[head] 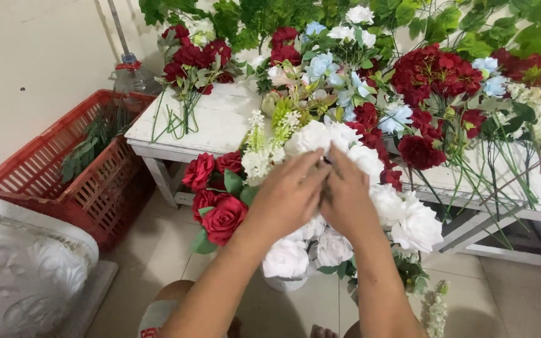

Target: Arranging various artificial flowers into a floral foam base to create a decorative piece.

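At frame centre, my left hand [288, 195] and right hand [345, 197] meet, fingers curled, pinching a dark stem tip among the white roses [416, 226]; red roses [215, 211] sit left.

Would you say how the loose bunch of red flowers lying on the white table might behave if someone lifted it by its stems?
The red bunch probably weighs little. Its thin green stems splay over the white table edge, so it may fan apart and droop.

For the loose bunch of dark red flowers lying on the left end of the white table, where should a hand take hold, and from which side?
Grip the bunch of dark red flowers by its thin green stems, coming from the near table edge. The stems fan toward that edge and partly overhang it, while the blooms point away toward the wall, so the stems are probably the free, sturdy part.
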